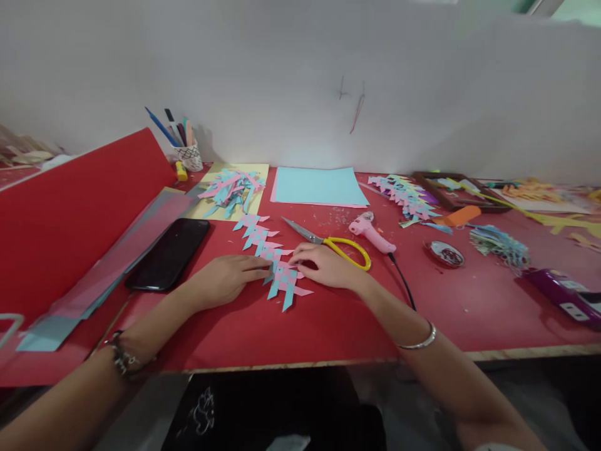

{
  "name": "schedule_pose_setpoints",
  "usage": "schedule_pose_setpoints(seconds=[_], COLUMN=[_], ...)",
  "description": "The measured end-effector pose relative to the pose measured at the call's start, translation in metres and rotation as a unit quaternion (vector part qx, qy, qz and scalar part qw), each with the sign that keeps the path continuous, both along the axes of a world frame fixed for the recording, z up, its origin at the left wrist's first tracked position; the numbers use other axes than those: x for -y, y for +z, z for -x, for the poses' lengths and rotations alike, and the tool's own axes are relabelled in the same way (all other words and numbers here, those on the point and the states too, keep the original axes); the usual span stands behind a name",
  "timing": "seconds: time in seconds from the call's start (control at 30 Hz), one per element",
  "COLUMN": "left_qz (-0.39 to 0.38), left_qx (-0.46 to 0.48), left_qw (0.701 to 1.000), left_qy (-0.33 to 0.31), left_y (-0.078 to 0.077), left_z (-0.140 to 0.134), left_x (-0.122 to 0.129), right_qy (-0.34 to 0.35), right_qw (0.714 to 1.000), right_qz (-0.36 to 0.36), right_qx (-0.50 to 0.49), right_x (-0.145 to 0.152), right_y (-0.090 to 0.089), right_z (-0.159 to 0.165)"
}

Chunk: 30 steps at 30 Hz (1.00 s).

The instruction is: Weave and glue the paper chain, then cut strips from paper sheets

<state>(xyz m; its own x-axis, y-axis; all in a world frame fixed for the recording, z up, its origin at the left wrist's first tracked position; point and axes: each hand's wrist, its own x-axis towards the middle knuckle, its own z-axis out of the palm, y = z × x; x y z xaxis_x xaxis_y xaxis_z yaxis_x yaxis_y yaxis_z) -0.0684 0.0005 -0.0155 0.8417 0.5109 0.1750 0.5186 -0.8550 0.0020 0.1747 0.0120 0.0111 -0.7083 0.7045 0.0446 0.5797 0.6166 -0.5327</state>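
A woven paper strip (pixel 277 255) in pink and light blue, with pointed ends along both sides, lies slantwise on the red table. My left hand (pixel 226 280) grips its left edge, thumb and fingers together. On the opposite edge, the fingers of my right hand (pixel 323 264) are curled and pinch the paper near a pink point. Just beyond my right hand rest scissors with yellow handles (pixel 350 250), their blades apart from the strip. A pink glue gun (pixel 372 233) with a black cord lies to their right.
Left of me are a black phone (pixel 168 255), coloured sheets (pixel 126 244) and a red board (pixel 84 207). At the back stand a pen cup (pixel 190 155), a pile of paper pieces (pixel 232 191) and blue paper (pixel 317 185). A small dish (pixel 444 253) and a purple power strip (pixel 561 294) lie right.
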Motion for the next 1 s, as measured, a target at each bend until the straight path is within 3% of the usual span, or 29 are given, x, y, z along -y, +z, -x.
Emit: schedule_pose_setpoints(seconds=[0.2, 0.43, 0.67, 0.77, 0.9, 1.0], left_qz=[-0.007, 0.000, 0.098, 0.115, 0.037, 0.014], left_qx=[-0.016, 0.039, 0.122, 0.170, 0.202, 0.185], left_qw=[1.000, 0.999, 0.988, 0.973, 0.929, 0.914], left_qy=[0.003, 0.013, 0.022, 0.103, 0.307, 0.361], left_y=[0.003, -0.003, -0.008, -0.004, 0.000, 0.002], left_z=[-0.001, 0.002, 0.005, 0.007, 0.016, 0.022], left_x=[0.001, 0.001, 0.000, -0.002, -0.006, -0.007], right_qy=[0.008, 0.032, 0.031, 0.025, 0.010, -0.028], right_qw=[1.000, 0.999, 0.999, 0.999, 0.999, 0.997], right_qz=[0.006, 0.001, 0.001, 0.017, 0.033, 0.050], right_qx=[-0.001, -0.008, -0.025, -0.032, -0.033, -0.045], right_x=[0.000, -0.001, -0.003, -0.004, -0.006, -0.008], right_y=[0.000, -0.001, 0.004, 0.005, 0.004, 0.001], right_z=[0.000, -0.007, -0.010, -0.010, -0.011, -0.012])
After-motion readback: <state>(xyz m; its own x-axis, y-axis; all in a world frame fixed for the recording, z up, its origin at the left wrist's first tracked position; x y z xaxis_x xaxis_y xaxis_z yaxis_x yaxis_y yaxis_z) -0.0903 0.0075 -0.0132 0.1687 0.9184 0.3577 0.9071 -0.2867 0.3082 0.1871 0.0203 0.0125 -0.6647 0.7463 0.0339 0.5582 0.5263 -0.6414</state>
